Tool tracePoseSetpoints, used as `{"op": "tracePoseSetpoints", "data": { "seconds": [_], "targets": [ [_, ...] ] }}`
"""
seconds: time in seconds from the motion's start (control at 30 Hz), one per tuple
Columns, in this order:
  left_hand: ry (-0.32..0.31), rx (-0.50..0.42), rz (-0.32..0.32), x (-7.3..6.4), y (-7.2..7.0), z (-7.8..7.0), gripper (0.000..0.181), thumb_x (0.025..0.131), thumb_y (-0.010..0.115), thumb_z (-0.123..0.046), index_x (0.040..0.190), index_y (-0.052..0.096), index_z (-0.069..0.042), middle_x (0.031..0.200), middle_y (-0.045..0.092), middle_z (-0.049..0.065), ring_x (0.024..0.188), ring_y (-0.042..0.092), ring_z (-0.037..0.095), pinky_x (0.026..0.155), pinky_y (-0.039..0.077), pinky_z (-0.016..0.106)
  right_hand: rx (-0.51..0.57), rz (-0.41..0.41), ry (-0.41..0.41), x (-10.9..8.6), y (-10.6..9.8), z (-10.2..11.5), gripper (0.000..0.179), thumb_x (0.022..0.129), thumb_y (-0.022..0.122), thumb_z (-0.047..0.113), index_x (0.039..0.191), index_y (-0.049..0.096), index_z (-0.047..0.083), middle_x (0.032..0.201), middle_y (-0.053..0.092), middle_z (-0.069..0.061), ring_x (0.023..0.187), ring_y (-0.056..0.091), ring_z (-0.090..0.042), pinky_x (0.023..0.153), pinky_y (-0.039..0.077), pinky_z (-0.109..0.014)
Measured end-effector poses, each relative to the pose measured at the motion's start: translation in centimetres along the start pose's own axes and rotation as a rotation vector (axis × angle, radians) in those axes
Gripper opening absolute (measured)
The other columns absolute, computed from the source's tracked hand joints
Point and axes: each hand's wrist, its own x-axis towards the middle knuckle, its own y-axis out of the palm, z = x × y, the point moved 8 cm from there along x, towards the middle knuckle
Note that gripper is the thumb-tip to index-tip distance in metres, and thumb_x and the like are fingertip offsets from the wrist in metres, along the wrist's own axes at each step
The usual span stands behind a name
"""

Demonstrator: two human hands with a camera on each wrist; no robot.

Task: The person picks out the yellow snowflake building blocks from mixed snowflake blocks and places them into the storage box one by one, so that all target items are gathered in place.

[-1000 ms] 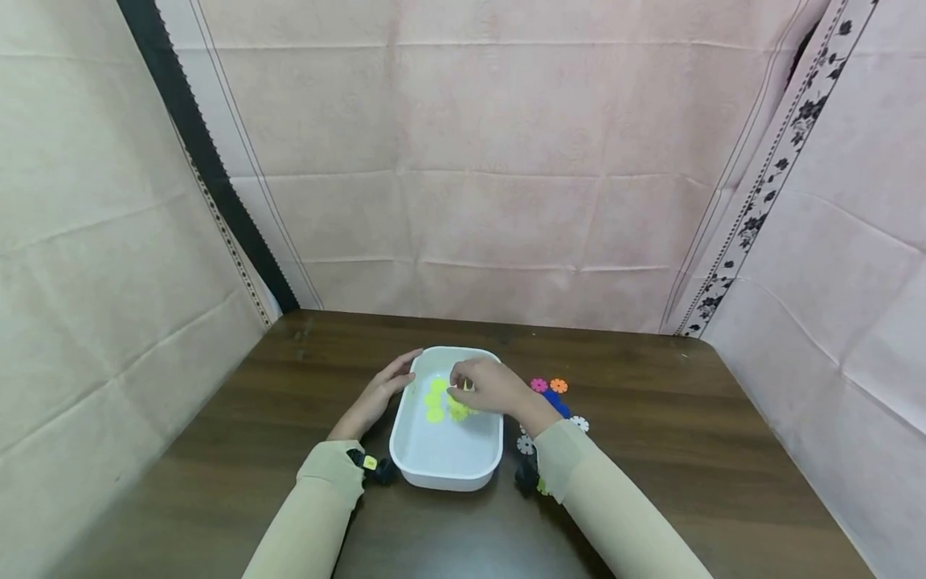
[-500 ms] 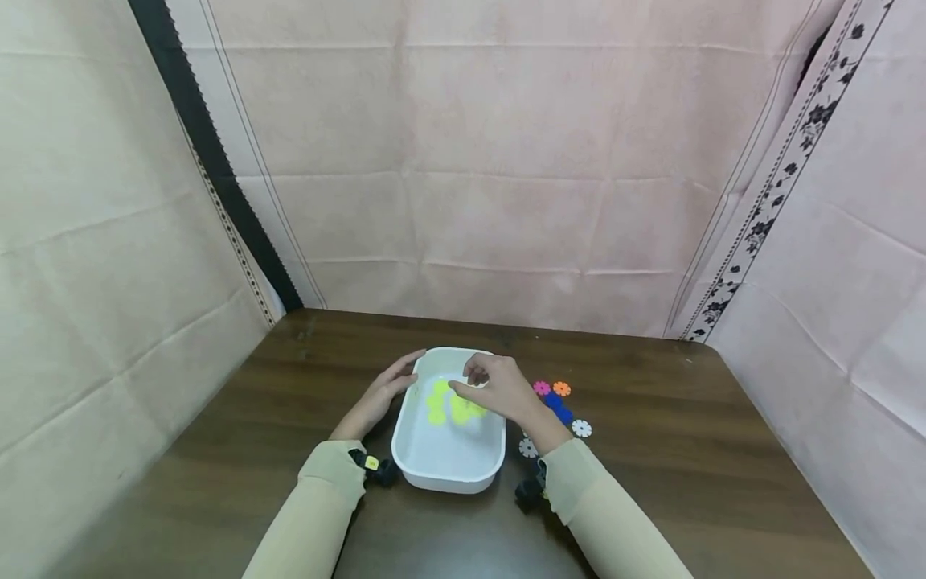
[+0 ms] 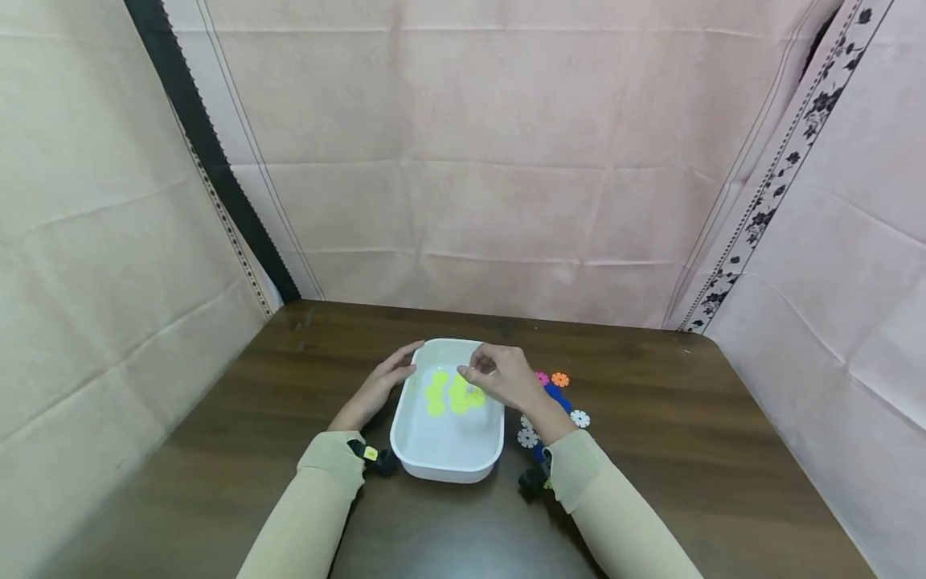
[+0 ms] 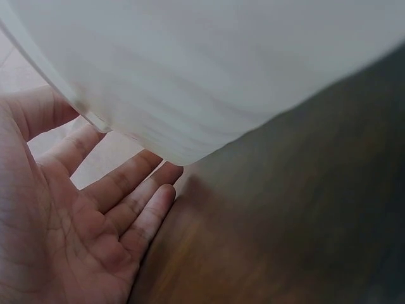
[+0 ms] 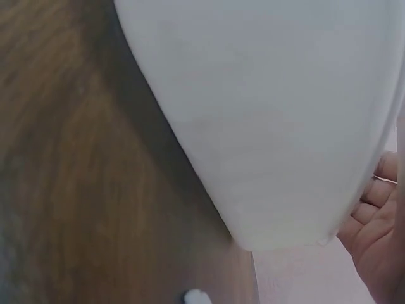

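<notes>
A white rectangular plastic tray (image 3: 448, 446) stands on the table, with several yellow-green interlocking discs (image 3: 436, 394) on its floor in two clusters. My left hand (image 3: 376, 392) lies at the far left corner; in the left wrist view the thumb reaches the rim and the extended fingers (image 4: 120, 183) lie along the outer wall. Over the tray's right side hovers my right hand (image 3: 510, 378), fingers bent, thumb apart from the index finger, nothing visible between them. Its fingers (image 5: 373, 206) show beyond the rim in the right wrist view. One disc cluster lies beneath the thumb.
Right of the tray, a trail of notched discs runs under the right wrist: pink (image 3: 542, 377), orange (image 3: 560, 379), blue (image 3: 555, 394) and white (image 3: 579, 418) ones. The dark wooden table (image 3: 694, 450) ends at pale cloth walls (image 3: 470, 201) behind and on both sides.
My right hand has drawn back from the yellow-green discs toward the tray's right rim, its thumb and fingers parting. The left hand stays at the tray's corner.
</notes>
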Motion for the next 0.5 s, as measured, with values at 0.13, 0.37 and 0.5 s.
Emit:
{"op": "tracePoseSetpoints", "data": {
  "seconds": [0.13,0.37,0.5],
  "targets": [
    [-0.003,0.002,0.017,0.1,-0.1,0.0,0.048,0.103,0.052,-0.038,0.15,0.045,-0.036,0.145,0.05,0.007,0.134,0.044,0.03,0.113,0.024,0.063,0.0,-0.005,-0.018,-0.2,-0.4,0.1,0.027,0.092,0.07,0.048,0.093,0.07,0.021,0.084,0.066,0.01,0.08,0.062,-0.01,0.072,0.055,-0.028],
    [-0.03,0.01,0.04,-0.2,0.0,-0.4,0.05,0.106,0.047,-0.033,0.156,0.038,-0.03,0.15,0.045,0.009,0.137,0.041,0.031,0.113,0.022,0.064,-0.03,-0.059,-0.104,-0.7,-2.0,0.3,0.023,0.097,0.065,0.041,0.095,0.071,0.018,0.087,0.068,0.007,0.079,0.063,-0.008,0.072,0.056,-0.029],
    [-0.039,0.016,0.061,-0.5,0.0,-1.0,0.05,0.108,0.045,-0.027,0.157,0.036,-0.024,0.151,0.044,0.012,0.137,0.041,0.032,0.113,0.023,0.064,0.005,-0.084,-0.14,-1.3,-3.2,0.0,0.022,0.096,0.067,0.039,0.093,0.069,0.018,0.083,0.065,0.007,0.074,0.061,-0.009,0.069,0.056,-0.027]
  ]
}}
